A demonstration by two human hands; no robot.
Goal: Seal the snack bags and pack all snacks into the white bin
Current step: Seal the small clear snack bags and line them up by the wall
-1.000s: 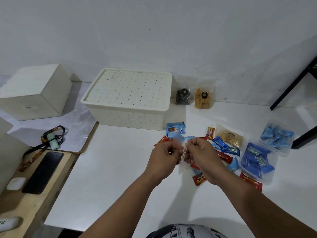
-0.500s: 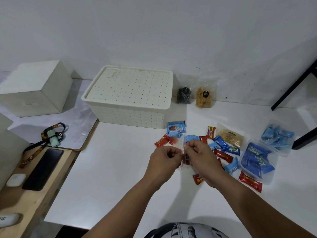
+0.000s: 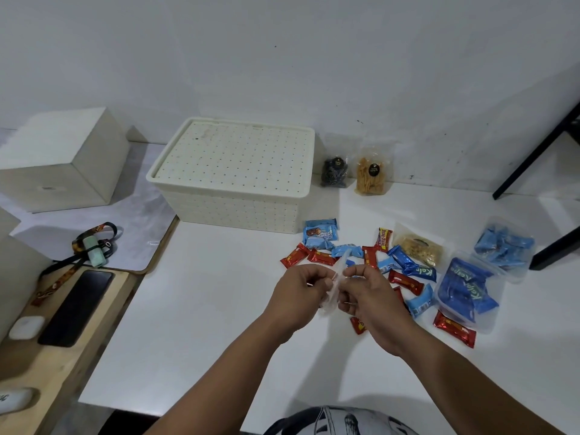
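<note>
I hold a clear bag [image 3: 335, 284] up over the white table [image 3: 194, 309], edge-on to me, between my two hands. My left hand [image 3: 298, 296] pinches its one side with curled fingers, and my right hand [image 3: 367, 296] pinches the other side the same way, the two hands nearly touching. Whether the bag's strip is closed I cannot tell.

The white bin [image 3: 233, 174] stands at the far side of the table with its dotted lid on. Just right of it, against the wall, stand a dark snack bag [image 3: 335, 171] and an orange snack bag [image 3: 372, 175], side by side.

Loose snacks lie between the bin and my hands and off to the right: blue packets [image 3: 320, 237] near the bin, red bars [image 3: 295, 255] left of my hands, more red and blue ones partly hidden behind my right hand. A red bar [image 3: 454, 332] lies nearest me on the right. Beyond these lies a bag of pale crumbly snack [image 3: 419, 248]. Farther right lie two clear bags filled with blue packets, the nearer one [image 3: 469, 290] just beside the farther one [image 3: 503, 249].

On the wooden desk to the left lie a black phone [image 3: 77, 306], a white earbud case [image 3: 26, 326] and a lanyard [image 3: 91, 246]. A white box [image 3: 59, 164] sits far left.
</note>
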